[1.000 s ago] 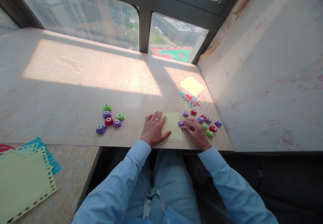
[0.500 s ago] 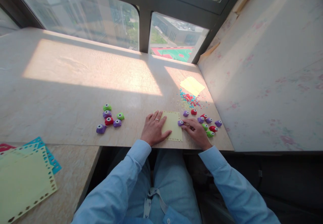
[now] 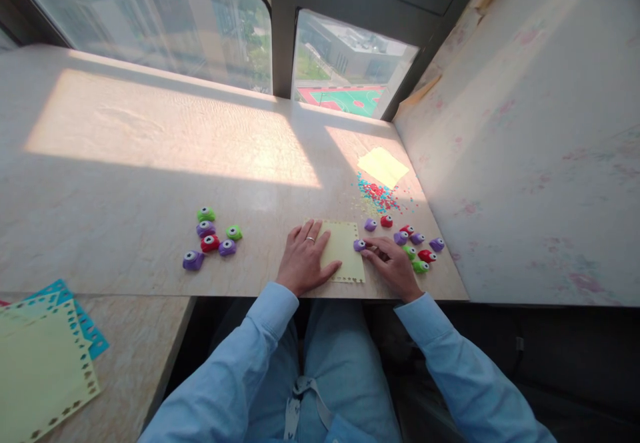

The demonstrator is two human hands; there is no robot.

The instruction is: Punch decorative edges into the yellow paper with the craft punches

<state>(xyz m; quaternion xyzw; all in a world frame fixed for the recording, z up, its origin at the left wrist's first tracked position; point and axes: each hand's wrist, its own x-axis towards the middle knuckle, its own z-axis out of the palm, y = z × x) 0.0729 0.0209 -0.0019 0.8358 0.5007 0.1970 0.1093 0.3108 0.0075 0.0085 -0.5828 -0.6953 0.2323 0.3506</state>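
Observation:
A pale yellow sheet of paper (image 3: 345, 251) with small holes punched along its edges lies before me on the table. My left hand (image 3: 306, 256) rests flat on the sheet's left part, fingers stretched and a ring on one of them. At the sheet's right edge sits a purple craft punch (image 3: 359, 246). My right hand (image 3: 393, 263) holds this punch between thumb and fingers. Close by on the right lie several more punches, among them a purple one (image 3: 371, 224), a red one (image 3: 387, 221) and a green one (image 3: 421, 266).
Blue, red and yellow paper bits (image 3: 379, 195) lie heaped behind the punches, with a yellow paper piece (image 3: 383, 167) beyond. Several punches (image 3: 210, 242) stand left. Punched yellow sheets (image 3: 45, 376) and a blue one (image 3: 93, 330) lie lower left. A wall (image 3: 540, 163) bounds the right side.
The view has shifted slightly. My left hand stays on the paper, and my right hand keeps hold of the purple craft punch at nearly the same place on the right edge.

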